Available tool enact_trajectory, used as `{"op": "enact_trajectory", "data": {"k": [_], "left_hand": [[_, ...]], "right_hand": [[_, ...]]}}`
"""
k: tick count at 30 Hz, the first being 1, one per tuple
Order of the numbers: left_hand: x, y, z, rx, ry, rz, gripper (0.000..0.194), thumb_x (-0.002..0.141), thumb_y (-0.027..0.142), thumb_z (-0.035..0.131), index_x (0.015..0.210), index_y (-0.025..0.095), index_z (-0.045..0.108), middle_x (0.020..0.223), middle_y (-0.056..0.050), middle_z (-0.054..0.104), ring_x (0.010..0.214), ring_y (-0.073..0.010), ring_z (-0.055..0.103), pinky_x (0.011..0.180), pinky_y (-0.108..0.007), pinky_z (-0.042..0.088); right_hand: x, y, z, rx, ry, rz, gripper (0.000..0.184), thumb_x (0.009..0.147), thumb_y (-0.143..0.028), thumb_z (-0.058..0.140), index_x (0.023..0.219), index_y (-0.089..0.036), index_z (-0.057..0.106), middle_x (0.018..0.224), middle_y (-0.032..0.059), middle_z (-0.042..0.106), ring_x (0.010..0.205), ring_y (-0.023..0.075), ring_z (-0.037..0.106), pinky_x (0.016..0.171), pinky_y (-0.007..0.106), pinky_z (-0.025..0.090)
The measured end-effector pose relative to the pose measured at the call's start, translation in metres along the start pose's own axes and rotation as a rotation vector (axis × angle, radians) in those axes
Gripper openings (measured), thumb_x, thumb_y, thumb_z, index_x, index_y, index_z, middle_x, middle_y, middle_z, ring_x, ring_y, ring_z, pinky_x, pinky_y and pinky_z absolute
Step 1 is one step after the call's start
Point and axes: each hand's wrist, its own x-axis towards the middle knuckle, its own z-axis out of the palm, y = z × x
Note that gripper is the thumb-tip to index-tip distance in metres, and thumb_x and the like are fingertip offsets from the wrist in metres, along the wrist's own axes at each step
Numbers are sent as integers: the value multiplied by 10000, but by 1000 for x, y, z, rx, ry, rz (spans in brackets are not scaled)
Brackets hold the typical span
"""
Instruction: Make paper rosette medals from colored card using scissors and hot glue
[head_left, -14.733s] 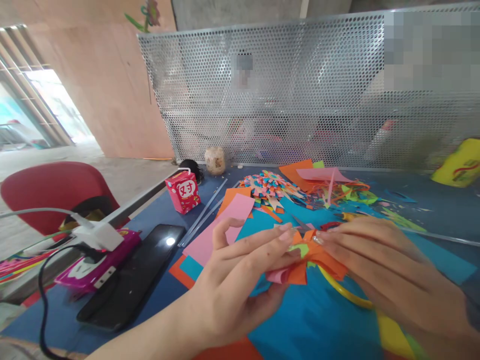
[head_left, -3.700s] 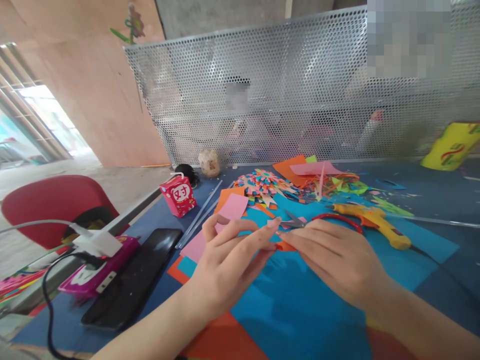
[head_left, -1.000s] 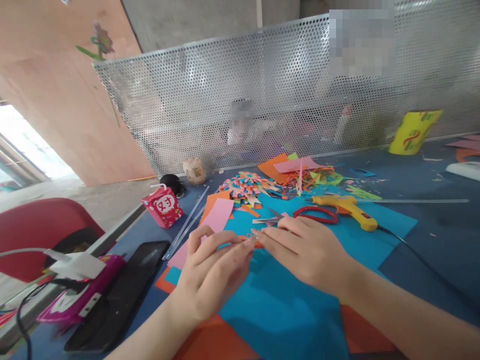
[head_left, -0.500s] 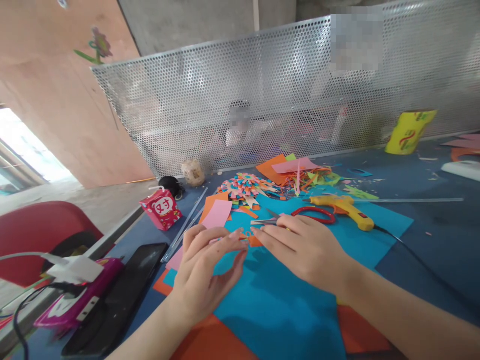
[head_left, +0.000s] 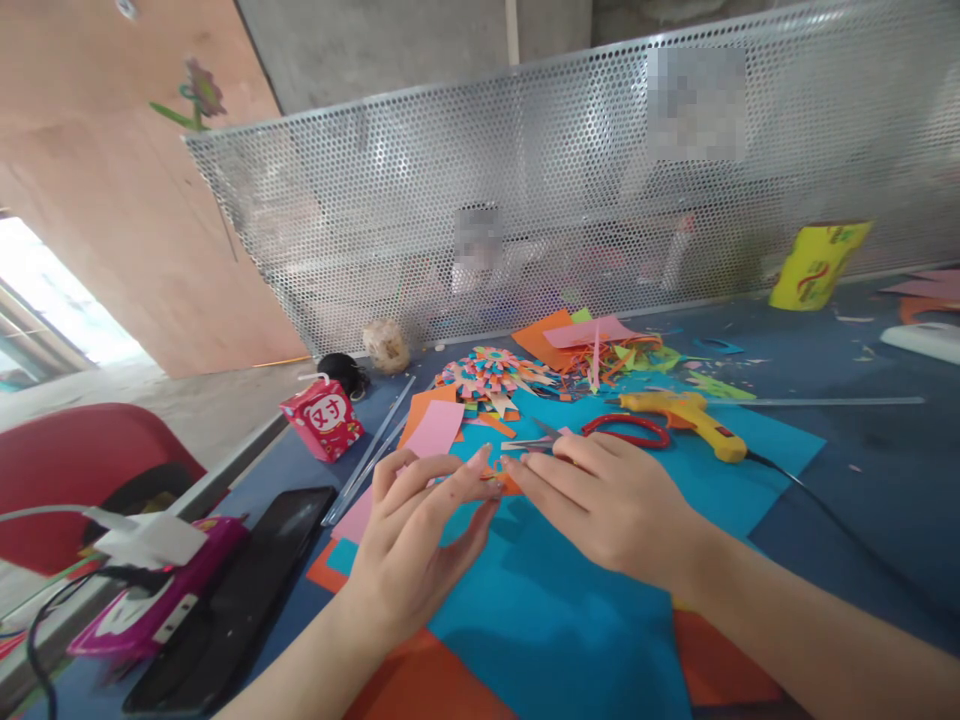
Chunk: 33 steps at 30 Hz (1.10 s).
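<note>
Above a large blue paper sheet (head_left: 555, 600), both hands meet at their fingertips around a small orange paper strip (head_left: 510, 484). My left hand (head_left: 420, 530) pinches one end between thumb and fingers. My right hand (head_left: 607, 500) has its fingertips closed at the strip's other side; its thumb is hidden. Just beyond the right fingers lie red-handled scissors (head_left: 630, 432), blades pointing left. A yellow glue gun (head_left: 690, 418) rests to their right with a clear glue stick in it. Behind the hands sits a round, multicoloured fringed paper piece (head_left: 491, 372).
A red drink carton (head_left: 322, 420), a phone (head_left: 232, 600) and a purple power strip (head_left: 165, 590) stand along the left side. Clear glue sticks (head_left: 367, 455) lie near the carton. Paper scraps (head_left: 630, 355) are heaped at the back before a perforated metal screen (head_left: 420, 220); people sit behind it.
My left fingertips have shifted slightly right, closer to the right ones, and the left index finger has risen a little. The paper strip stays between the hands.
</note>
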Motion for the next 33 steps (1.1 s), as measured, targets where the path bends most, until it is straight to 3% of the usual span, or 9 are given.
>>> {"op": "enact_trajectory", "data": {"k": [8, 19, 33], "left_hand": [[-1, 0, 0, -10, -33, -36, 639, 652, 21, 631, 1215, 188, 380, 812, -10, 696, 777, -173, 606, 734, -355, 416], [-1, 0, 0, 86, -29, 70, 607, 640, 3, 614, 1183, 176, 404, 749, -15, 692, 725, -163, 597, 712, -340, 411], [0, -1, -4, -138, -6, -152, 627, 672, 17, 579, 1221, 227, 360, 771, 6, 668, 771, -177, 596, 753, -376, 423]], "right_hand": [[0, 0, -1, -70, 1, -65, 190, 792, -104, 505, 942, -102, 621, 776, 53, 677, 671, 190, 580, 540, 326, 461], [0, -3, 0, -47, -29, -67, 195, 806, -127, 502, 967, -93, 606, 783, 53, 670, 682, 178, 573, 533, 320, 437], [-1, 3, 1, -52, -22, -5, 209, 812, -105, 479, 969, -103, 618, 818, 53, 671, 718, 179, 563, 577, 311, 457]]}}
